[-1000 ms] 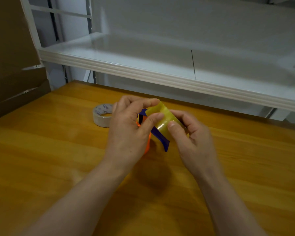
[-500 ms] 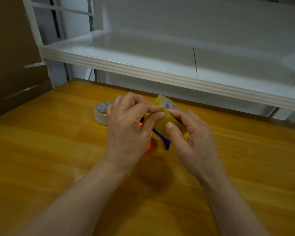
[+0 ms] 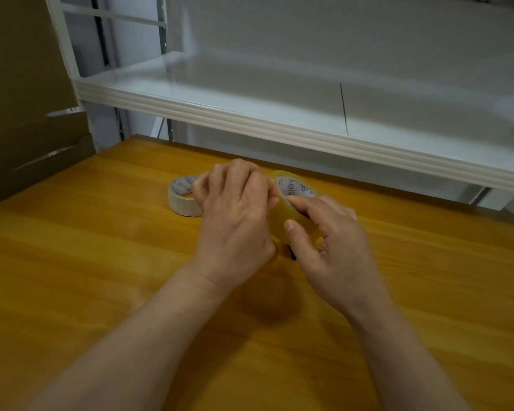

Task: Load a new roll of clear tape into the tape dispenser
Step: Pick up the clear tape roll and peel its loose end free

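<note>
1. The tape roll, clear with a yellowish tint, is held in the air above the wooden table, between the two hands. It stands tilted on its edge, and its printed white core faces up and away from the person.
2. The left hand is closed, with the knuckles up. Its curled fingertips hold the left rim of the roll. The thumb is hidden, so I cannot tell what else this hand grips under the palm.
3. The right hand pinches the roll: the index finger lies across the side, next to the core, and the thumb presses on the outer band of tape.
4. Of the tape dispenser only a small blue part shows, just under the roll and between the two hands. The rest is covered.
5. A second roll lies flat on the table, just behind the left hand and partly covered by it.
6. A white shelf runs behind the table, and brown cardboard stands on the left side
</note>
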A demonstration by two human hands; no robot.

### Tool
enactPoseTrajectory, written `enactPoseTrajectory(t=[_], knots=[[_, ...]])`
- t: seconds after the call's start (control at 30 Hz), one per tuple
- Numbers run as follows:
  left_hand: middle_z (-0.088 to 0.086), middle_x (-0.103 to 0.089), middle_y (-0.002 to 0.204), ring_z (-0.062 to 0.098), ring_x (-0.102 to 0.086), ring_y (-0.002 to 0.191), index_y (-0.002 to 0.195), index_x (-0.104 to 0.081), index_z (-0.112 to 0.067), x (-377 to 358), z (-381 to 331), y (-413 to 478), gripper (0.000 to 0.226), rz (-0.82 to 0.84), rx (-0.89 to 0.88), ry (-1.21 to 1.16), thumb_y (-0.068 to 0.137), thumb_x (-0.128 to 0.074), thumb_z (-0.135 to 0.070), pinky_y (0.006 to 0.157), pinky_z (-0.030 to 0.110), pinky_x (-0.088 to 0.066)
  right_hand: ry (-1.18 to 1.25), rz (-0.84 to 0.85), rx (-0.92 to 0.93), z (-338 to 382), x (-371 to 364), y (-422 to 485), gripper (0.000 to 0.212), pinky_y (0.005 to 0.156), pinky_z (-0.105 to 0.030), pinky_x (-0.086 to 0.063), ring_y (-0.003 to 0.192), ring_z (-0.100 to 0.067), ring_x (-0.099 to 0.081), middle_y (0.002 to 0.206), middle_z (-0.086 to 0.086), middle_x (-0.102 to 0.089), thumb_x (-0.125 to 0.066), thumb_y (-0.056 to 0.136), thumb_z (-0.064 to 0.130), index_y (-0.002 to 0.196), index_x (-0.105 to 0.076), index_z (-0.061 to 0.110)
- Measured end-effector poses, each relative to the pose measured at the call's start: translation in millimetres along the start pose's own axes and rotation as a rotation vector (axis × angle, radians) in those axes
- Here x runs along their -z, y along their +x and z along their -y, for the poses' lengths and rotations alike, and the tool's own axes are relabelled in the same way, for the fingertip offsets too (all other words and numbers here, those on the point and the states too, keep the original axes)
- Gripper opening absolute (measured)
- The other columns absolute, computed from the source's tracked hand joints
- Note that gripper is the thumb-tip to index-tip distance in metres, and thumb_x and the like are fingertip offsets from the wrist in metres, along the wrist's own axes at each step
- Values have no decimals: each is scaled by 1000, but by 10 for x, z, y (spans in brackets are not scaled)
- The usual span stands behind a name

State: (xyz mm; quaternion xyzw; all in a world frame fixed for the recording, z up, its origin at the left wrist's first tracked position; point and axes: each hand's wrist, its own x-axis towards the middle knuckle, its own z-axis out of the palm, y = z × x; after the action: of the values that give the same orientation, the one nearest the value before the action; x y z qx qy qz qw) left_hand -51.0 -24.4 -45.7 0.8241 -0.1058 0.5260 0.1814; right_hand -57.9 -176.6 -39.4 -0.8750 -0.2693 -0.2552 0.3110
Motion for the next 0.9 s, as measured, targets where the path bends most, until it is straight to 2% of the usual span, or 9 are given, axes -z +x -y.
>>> enactPoseTrajectory(t=[0.1, 0.23, 0.43, 0.5, 0.6, 0.67, 0.73, 0.8, 0.9], knots=[[14, -58, 91, 25, -41, 90, 85, -54, -9, -27, -12, 15, 14, -22, -14, -16, 79, -41, -5, 78, 38, -25, 80, 7, -28, 16, -3, 0, 32, 89, -40, -49, 101, -5, -57, 106, 12, -65, -52, 95, 32, 121, -69, 21], [16, -59, 93, 24, -41, 92, 90, -42, -16, -41, 3, 18, 11, -91, -43, -60, 84, -39, -8, 81, 36, -24, 289, -2, -66, 81, 17, 0, 22, 74, -34, -52, 93, -10, -60, 97, 7, -67, -58, 94, 22, 111, -71, 23], [16, -61, 93, 26, -45, 91, 85, -61, -7, -27, -17, 42, 17, -118, -59, -62, 89, -45, -9, 78, 38, -31, 510, 10, -157, 97, 47, 1, 19, 68, -27, -54, 90, -14, -65, 97, 2, -71, -60, 96, 16, 109, -73, 24], [10, -59, 101, 25, -50, 96, 94, -64, -9, 13, -19, 49, 16, -69, 54, -147, 97, -50, -17, 80, 39, -36, 575, -21, -201, 75, 63, 16, 20, 66, -18, -51, 85, -9, -66, 95, 4, -72, -61, 98, 11, 109, -74, 22], [-8, -52, 110, 15, -52, 105, 110, -60, -22, 123, -9, 54, 19, 55, 365, -390, 103, -47, -34, 90, 35, -43, 678, -73, -267, 30, 83, 34, 20, 68, -20, -52, 82, -8, -68, 94, 2, -75, -59, 101, 10, 111, -74, 19], [-10, -59, 100, 7, -59, 95, 105, -60, -26, 172, -40, 77, 26, 237, 608, -657, 99, -50, -49, 84, 30, -47, 708, -104, -291, 5, 90, 38, 20, 71, -20, -53, 85, -9, -69, 97, 1, -75, -58, 101, 11, 113, -73, 18], [-7, -68, 94, 1, -65, 85, 105, -63, -21, 176, -93, 92, 41, 461, 821, -952, 85, -59, -57, 78, 22, -47, 738, -121, -308, -9, 90, 42, 20, 72, -19, -53, 86, -6, -69, 99, 3, -76, -58, 101, 12, 115, -72, 17], [0, -74, 97, 1, -68, 84, 107, -68, -15, 147, -143, 66, 48, 577, 889, -1105, 78, -69, -53, 77, 19, -48, 764, -121, -316, -5, 83, 45, 21, 75, -20, -55, 91, -5, -70, 102, 4, -76, -59, 101, 14, 118, -71, 16], [4, -75, 96, 13, -70, 89, 105, -71, -10, 119, -177, 36, 37, 473, 882, -1237, 78, -74, -35, 80, 28, -52, 759, -88, -300, 16, 61, 34, 23, 80, -24, -56, 99, -9, -70, 108, 4, -75, -59, 101, 15, 121, -69, 17]])
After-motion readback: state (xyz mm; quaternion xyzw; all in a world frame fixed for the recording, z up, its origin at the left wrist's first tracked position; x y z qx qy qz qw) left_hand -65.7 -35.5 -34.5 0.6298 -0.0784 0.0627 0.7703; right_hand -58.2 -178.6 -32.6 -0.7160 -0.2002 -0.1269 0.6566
